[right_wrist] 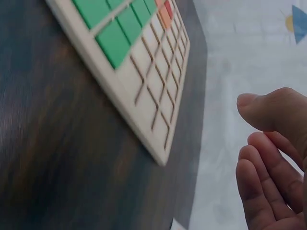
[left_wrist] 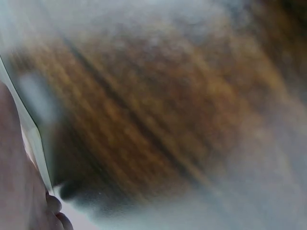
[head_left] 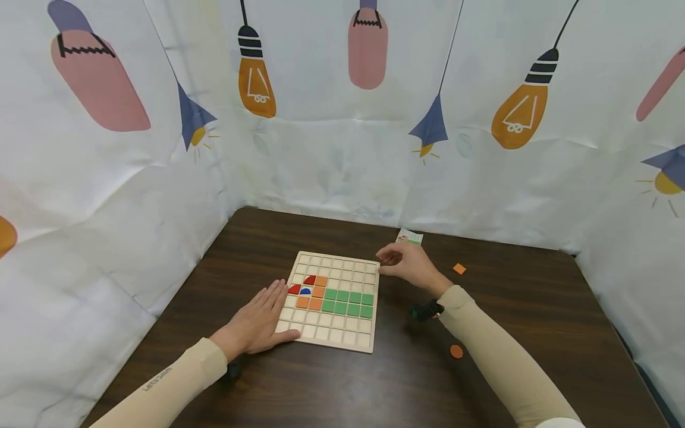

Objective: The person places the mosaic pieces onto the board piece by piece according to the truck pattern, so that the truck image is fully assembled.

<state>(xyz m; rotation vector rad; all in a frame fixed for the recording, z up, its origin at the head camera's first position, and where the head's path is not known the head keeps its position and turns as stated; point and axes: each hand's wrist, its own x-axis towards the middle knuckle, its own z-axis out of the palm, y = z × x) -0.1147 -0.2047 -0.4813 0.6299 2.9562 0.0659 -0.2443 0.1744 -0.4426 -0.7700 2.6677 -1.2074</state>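
Observation:
A square wooden grid board (head_left: 330, 337) lies on the table, with green tiles (head_left: 342, 302), orange tiles (head_left: 316, 304), red pieces (head_left: 310, 280) and a blue piece (head_left: 305, 291) in its cells. My left hand (head_left: 259, 321) rests along the board's left edge, fingers straight and thumb spread at the near corner. Its wrist view shows mostly blurred table and a bit of the hand (left_wrist: 19, 182). Just beyond the board's far right corner is my right hand (head_left: 409, 264), raised with loosely bent fingers. In the right wrist view its thumb (right_wrist: 268, 110) stands apart from the fingers, with nothing visible between.
A small printed card (head_left: 411, 236) lies behind my right hand near the table's back edge. To the right are an orange square tile (head_left: 459, 268) and an orange round piece (head_left: 456, 351). Patterned white cloth (head_left: 321, 160) hangs around the dark table (head_left: 514, 285).

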